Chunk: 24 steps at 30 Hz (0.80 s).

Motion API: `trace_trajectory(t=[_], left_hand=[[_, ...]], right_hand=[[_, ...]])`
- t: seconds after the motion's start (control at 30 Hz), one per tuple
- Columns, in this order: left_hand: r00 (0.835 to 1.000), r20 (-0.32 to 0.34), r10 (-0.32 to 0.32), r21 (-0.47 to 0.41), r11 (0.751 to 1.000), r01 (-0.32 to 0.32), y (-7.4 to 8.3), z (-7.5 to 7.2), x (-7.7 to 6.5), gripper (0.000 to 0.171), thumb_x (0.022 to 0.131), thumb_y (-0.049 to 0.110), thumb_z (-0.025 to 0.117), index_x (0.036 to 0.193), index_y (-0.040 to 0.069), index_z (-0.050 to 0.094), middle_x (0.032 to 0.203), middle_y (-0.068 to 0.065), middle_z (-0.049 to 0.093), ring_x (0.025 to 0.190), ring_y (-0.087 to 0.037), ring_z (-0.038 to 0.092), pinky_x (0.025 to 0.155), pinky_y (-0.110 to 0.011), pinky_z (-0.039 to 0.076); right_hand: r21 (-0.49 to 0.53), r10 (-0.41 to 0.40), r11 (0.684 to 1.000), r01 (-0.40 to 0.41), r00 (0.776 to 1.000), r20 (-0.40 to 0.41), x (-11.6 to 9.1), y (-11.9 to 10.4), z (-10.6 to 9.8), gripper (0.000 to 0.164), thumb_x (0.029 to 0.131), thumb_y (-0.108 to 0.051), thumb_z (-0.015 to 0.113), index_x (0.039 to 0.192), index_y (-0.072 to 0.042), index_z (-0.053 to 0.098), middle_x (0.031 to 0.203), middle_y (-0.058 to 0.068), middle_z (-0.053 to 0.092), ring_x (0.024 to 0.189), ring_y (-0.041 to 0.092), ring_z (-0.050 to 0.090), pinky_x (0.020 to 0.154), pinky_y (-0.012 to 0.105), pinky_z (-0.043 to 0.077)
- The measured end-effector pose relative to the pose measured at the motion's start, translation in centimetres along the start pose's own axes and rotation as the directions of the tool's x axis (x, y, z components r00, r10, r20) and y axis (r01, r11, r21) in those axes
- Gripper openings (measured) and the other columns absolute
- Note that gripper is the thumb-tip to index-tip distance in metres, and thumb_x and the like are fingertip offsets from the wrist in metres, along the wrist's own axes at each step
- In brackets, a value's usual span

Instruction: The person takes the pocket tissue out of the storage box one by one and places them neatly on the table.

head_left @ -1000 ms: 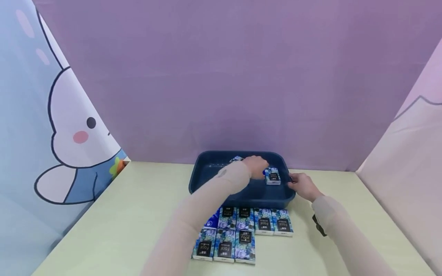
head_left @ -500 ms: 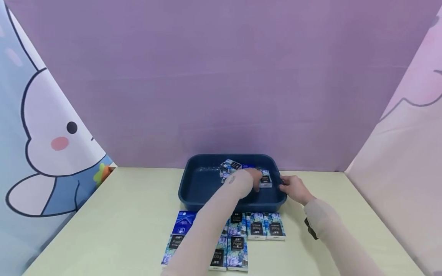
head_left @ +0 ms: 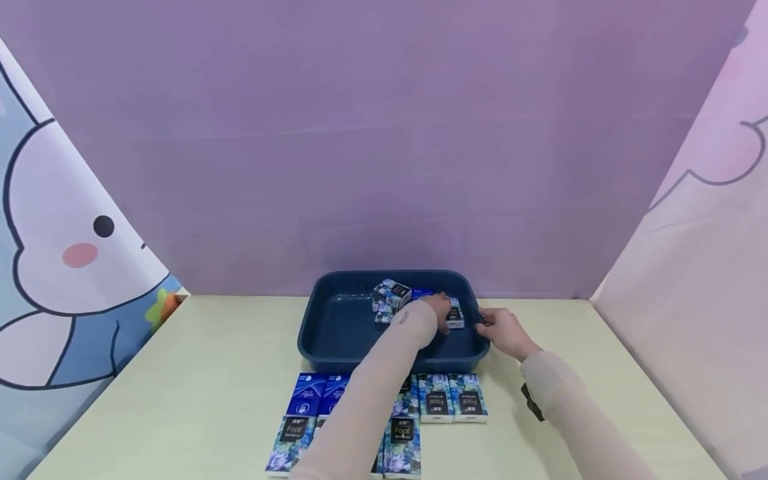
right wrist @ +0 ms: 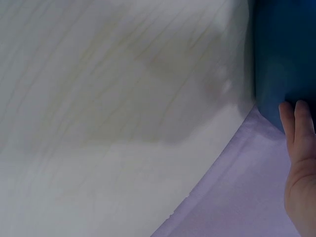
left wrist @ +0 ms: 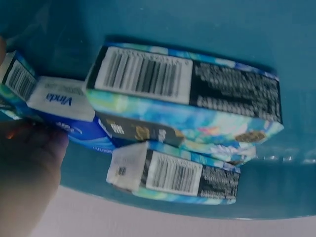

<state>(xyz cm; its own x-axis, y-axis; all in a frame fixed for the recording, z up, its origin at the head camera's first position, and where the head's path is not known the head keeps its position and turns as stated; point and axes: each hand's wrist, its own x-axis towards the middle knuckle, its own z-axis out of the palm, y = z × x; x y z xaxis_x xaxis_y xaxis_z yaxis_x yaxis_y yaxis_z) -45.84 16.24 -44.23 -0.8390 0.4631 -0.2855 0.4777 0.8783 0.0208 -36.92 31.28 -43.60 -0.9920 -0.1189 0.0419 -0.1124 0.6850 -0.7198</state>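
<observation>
A dark blue plastic tray stands at the back of the table and holds several pocket tissue packs. My left hand reaches down into its right part, between a flowered tissue pack and a heap of others. In the left wrist view, the fingers lie right at a blue Vinda tissue pack; their undersides are hidden, and I cannot tell whether they hold it. My right hand grips the tray's right rim, two fingers showing against its outer wall in the right wrist view.
In front of the tray, more tissue packs lie in two rows, flowered ones and blue ones; my left sleeve covers some. A purple cloth wall rises right behind the tray, with printed cloths at both sides.
The head view has swung right, so everything appears further left. Within the tray, my left hand has shifted right and nearer the front, uncovering the heap. The right hand stays at the rim.
</observation>
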Motion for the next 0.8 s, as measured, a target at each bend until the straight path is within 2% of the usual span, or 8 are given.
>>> trace_trajectory(t=[0.07, 0.2, 0.4, 0.57, 0.7, 0.8], left_hand=[[1.0, -0.01, 0.006, 0.04, 0.999, -0.005, -0.07, 0.26, 0.35, 0.073, 0.084, 0.043, 0.062, 0.145, 0.022, 0.028, 0.152, 0.005, 0.021, 0.138, -0.01, 0.023, 0.11, -0.028, 0.028], [1.0, -0.012, -0.007, 0.077, 0.997, 0.008, -0.19, 0.61, 0.64, 0.077, 0.085, 0.047, 0.059, 0.147, 0.021, 0.022, 0.151, 0.005, 0.023, 0.138, -0.009, 0.024, 0.11, -0.027, 0.027], [0.999, -0.032, 0.01, 0.108, 0.994, -0.006, 0.02, 0.5, 0.52, 0.072, 0.085, 0.048, 0.057, 0.145, 0.022, 0.028, 0.147, 0.006, 0.033, 0.133, -0.009, 0.034, 0.106, -0.027, 0.034], [0.998, -0.048, 0.043, 0.13, 0.991, -0.036, 0.27, 0.49, 0.4, 0.061, 0.085, 0.048, 0.058, 0.138, 0.022, 0.041, 0.141, 0.006, 0.041, 0.127, -0.01, 0.042, 0.103, -0.027, 0.039], [0.997, -0.042, 0.063, 0.158, 0.986, -0.056, 0.15, 0.59, 0.26, 0.058, 0.084, 0.048, 0.06, 0.134, 0.023, 0.046, 0.139, 0.006, 0.044, 0.125, -0.01, 0.043, 0.102, -0.027, 0.039], [0.996, -0.052, 0.071, 0.158, 0.985, -0.062, -0.03, 0.44, 0.02, 0.063, 0.083, 0.048, 0.06, 0.137, 0.022, 0.042, 0.141, 0.006, 0.041, 0.128, -0.01, 0.04, 0.104, -0.027, 0.037]], right_hand=[[0.004, -0.005, 1.0, 0.005, 1.0, -0.002, 0.07, -0.18, 0.07, 0.045, 0.09, -0.005, 0.051, 0.13, 0.015, 0.04, 0.127, 0.031, 0.048, 0.113, 0.039, 0.053, 0.087, 0.042, 0.05], [0.003, -0.009, 1.0, 0.009, 1.0, 0.008, 0.13, -0.51, 0.17, 0.045, 0.09, -0.004, 0.051, 0.129, 0.015, 0.041, 0.127, 0.031, 0.048, 0.113, 0.038, 0.053, 0.087, 0.042, 0.05], [-0.013, 0.002, 1.0, -0.001, 1.0, 0.022, 0.2, -0.85, -0.17, 0.045, 0.09, -0.004, 0.051, 0.129, 0.015, 0.04, 0.129, 0.031, 0.046, 0.114, 0.04, 0.052, 0.088, 0.043, 0.049], [-0.009, 0.015, 1.0, -0.015, 0.999, 0.036, 0.18, -0.83, -0.45, 0.046, 0.091, -0.005, 0.05, 0.131, 0.015, 0.038, 0.13, 0.031, 0.045, 0.116, 0.04, 0.05, 0.089, 0.043, 0.049], [-0.004, 0.011, 1.0, -0.01, 0.999, 0.045, 0.16, -0.64, -0.26, 0.047, 0.091, -0.005, 0.05, 0.131, 0.016, 0.038, 0.128, 0.032, 0.047, 0.114, 0.04, 0.052, 0.089, 0.043, 0.049], [0.007, 0.007, 1.0, -0.008, 0.999, 0.042, 0.19, -0.58, -0.03, 0.047, 0.091, -0.004, 0.05, 0.131, 0.016, 0.038, 0.125, 0.032, 0.049, 0.113, 0.04, 0.053, 0.088, 0.043, 0.049]])
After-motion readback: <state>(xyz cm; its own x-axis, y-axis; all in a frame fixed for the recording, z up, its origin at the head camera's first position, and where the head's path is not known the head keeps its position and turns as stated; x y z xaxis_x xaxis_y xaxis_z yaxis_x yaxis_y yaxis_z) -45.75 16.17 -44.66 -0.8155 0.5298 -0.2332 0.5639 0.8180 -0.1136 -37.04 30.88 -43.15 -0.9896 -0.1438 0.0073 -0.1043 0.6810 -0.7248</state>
